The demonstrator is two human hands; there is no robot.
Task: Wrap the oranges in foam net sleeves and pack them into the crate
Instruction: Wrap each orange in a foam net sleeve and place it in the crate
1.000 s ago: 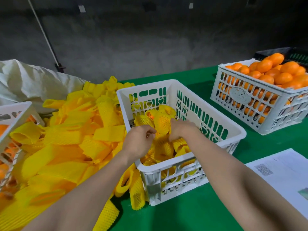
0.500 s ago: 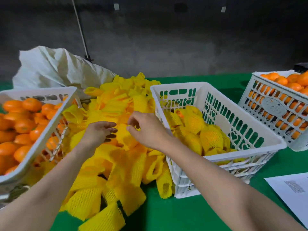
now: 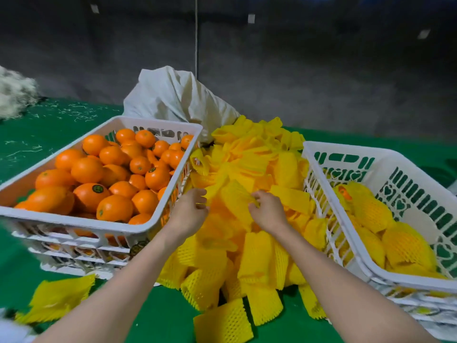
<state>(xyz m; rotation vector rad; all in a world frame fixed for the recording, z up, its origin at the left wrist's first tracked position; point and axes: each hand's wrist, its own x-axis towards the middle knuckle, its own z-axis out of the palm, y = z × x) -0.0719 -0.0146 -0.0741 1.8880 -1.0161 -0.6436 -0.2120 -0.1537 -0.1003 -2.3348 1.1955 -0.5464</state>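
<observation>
green cloth (image 3: 61, 134): covers the table from near to far edge. white sack (image 3: 178, 97): crumpled, slumped at the far middle of the table, against the wall. grey wall (image 3: 321, 70): rough and dim, closing the far side. thin pale line (image 3: 196, 33): runs straight down the wall to the sack; cord or rod, cannot tell. pale fibrous heap (image 3: 13, 95): far left edge. loose pale strands (image 3: 74, 111): scattered on the cloth beside the heap. small pale patches (image 3: 251, 18): stuck high on the wall.
</observation>
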